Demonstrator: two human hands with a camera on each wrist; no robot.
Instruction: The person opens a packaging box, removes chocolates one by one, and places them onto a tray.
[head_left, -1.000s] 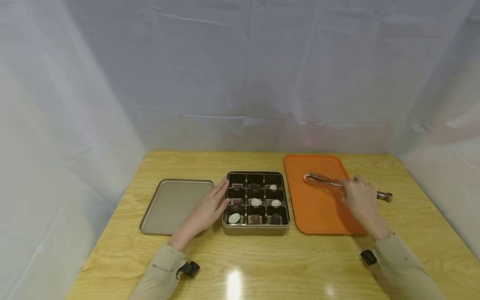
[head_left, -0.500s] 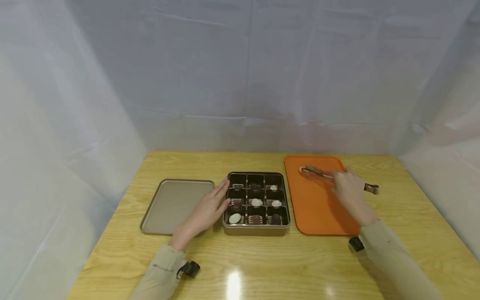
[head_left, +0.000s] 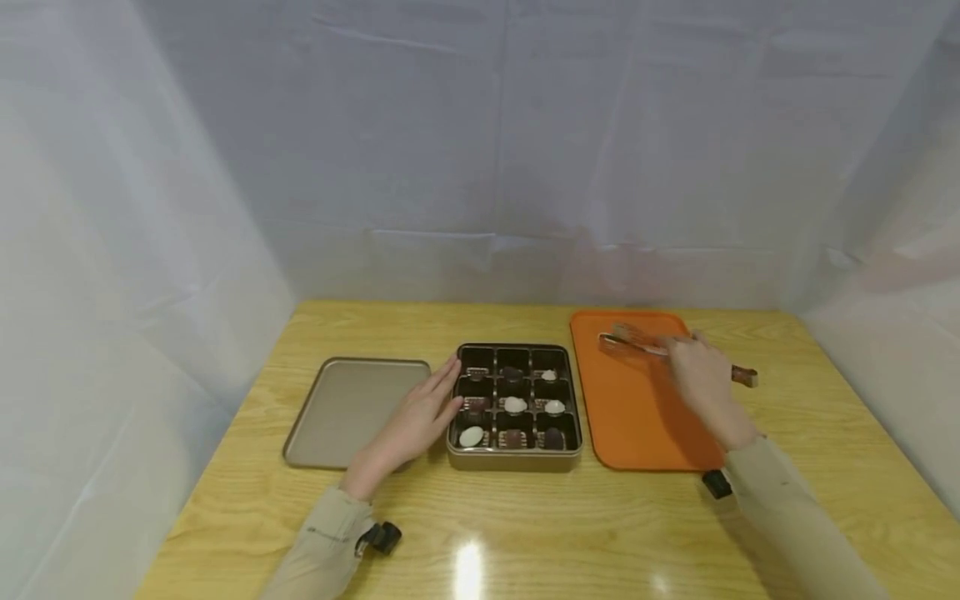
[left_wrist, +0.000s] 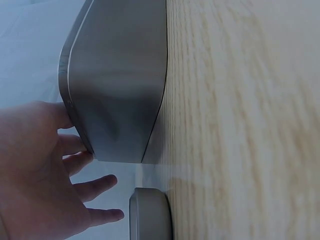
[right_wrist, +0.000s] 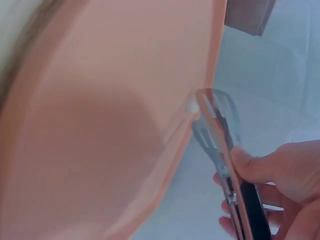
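Note:
My left hand rests with straight fingers against the left rim of a square metal tin. In the left wrist view, fingertips touch the rim of the tin. Inside the tin is a divider with small compartments, many holding dark or white chocolates. My right hand grips a pair of tongs over the far part of an orange tray. In the right wrist view, the tips of the tongs are spread, right by a small white chocolate on the tray.
Left of the tin, a flat beige metal lid lies on the wooden table, partly behind my left hand. The orange tray stands close to the tin's right side. Pale sheeting hangs behind the table and at both sides.
My right hand has moved left and slightly away with the tongs, and their tips have spread apart near the tray's far left. My left hand and the tin have stayed put.

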